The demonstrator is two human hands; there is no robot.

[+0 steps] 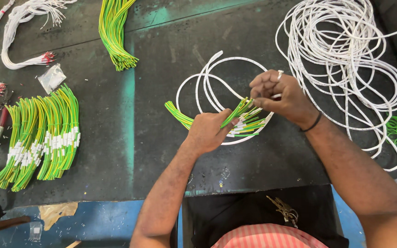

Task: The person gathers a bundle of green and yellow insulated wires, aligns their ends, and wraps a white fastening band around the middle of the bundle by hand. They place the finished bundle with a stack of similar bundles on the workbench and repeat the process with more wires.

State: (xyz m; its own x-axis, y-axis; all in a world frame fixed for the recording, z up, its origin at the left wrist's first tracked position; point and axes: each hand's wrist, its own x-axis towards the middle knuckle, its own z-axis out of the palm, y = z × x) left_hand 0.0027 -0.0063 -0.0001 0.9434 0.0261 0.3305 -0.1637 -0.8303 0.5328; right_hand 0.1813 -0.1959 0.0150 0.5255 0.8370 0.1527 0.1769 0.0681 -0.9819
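Several thin green-and-yellow wires sit bunched in the left hand, closed around them, just over the small white cable loop. Right hand pinches their sleeved ends. Light, springy, probably slippery; best gripped mid-bundle.

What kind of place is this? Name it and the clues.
Likely a wire-harness assembly bench: sorted green-yellow wire bundles, a white cable coil, and the left hand and right hand working a wire bunch.
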